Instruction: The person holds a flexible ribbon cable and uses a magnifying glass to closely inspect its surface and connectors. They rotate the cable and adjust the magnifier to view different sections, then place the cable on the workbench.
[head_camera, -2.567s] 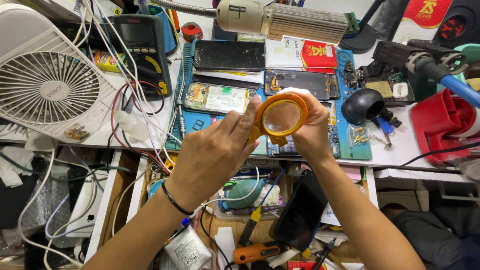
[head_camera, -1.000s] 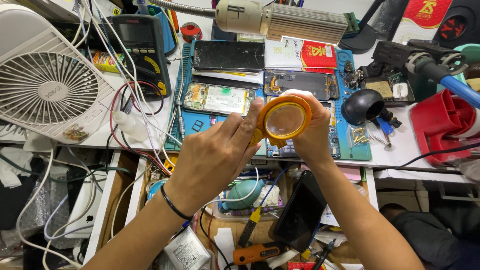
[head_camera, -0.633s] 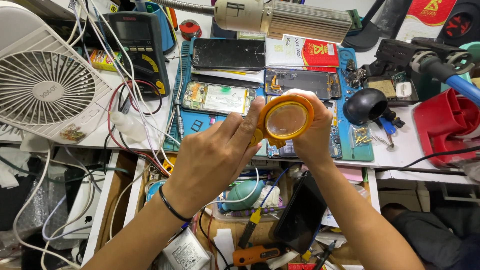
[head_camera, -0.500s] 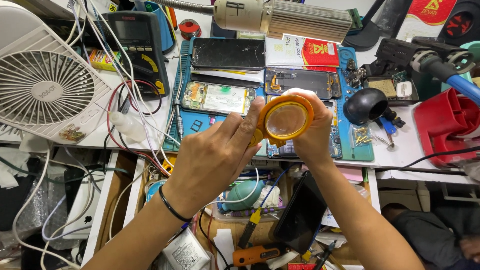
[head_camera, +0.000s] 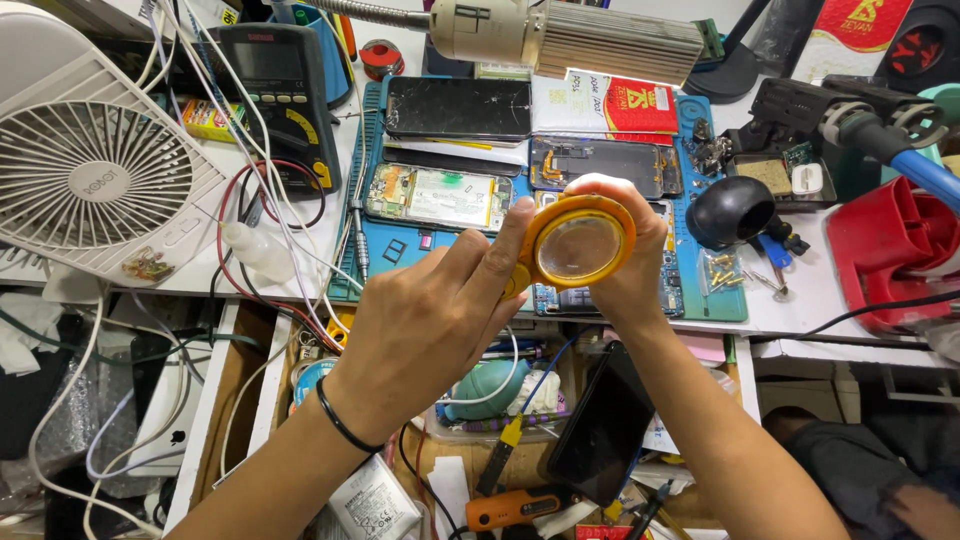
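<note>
Both hands are holding up a roll of yellow tape (head_camera: 580, 245) over the front edge of the tabletop (head_camera: 800, 300). The left hand (head_camera: 430, 325) is pinching the roll's left rim with thumb and fingertips, black band on the wrist. The right hand (head_camera: 625, 265) is wrapping around the roll from behind and the right, fingers closed on its rim. The roll is facing the camera, raised above the blue work mat (head_camera: 700, 290), not touching it. On the mat behind it are lying an opened phone (head_camera: 435, 195), a dark cracked phone (head_camera: 458, 107) and another opened phone (head_camera: 600, 163). A white fan (head_camera: 95, 175) is sitting far left, a multimeter (head_camera: 275, 90) beside it. A lamp head (head_camera: 570, 38) is hanging over the mat. A black phone (head_camera: 603, 425) is leaning in the open drawer below the right forearm.
</note>
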